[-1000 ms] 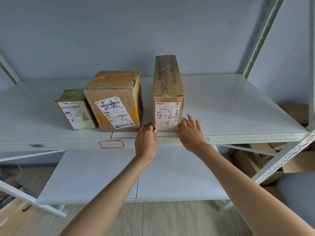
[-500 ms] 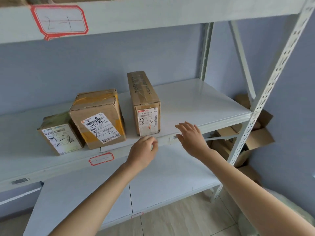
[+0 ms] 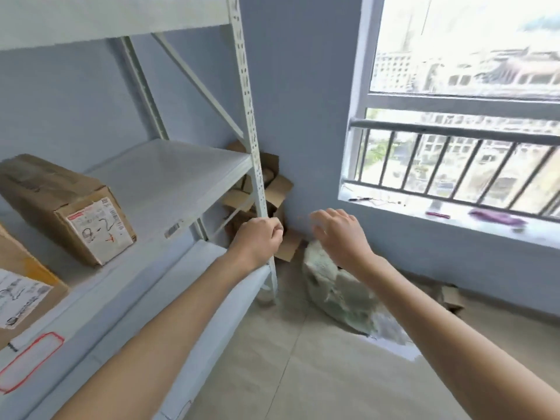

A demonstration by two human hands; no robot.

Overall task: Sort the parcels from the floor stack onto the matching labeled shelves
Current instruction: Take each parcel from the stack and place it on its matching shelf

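Note:
A long cardboard parcel (image 3: pixel 60 204) marked 2-2 lies on the white middle shelf (image 3: pixel 181 171) at the left. A second labelled parcel (image 3: pixel 21 292) shows at the left edge. My left hand (image 3: pixel 257 237) hangs in front of the shelf's corner post with fingers loosely curled, holding nothing. My right hand (image 3: pixel 339 234) hovers to its right, fingers relaxed and empty, above a pale green plastic parcel bag (image 3: pixel 336 289) on the floor. Both hands are well clear of the shelved parcels.
The white perforated post (image 3: pixel 251 131) stands between shelf and wall. Opened cardboard boxes (image 3: pixel 272 189) are piled in the corner behind it. A barred window (image 3: pixel 454 116) with a sill fills the right. A red-outlined label (image 3: pixel 30 362) marks the shelf edge. Beige floor tiles (image 3: pixel 303 374) lie below.
My view has swung right from the shelf toward the window corner. Both hands left the 2-2 parcel and moved right, off the shelf, now over the floor.

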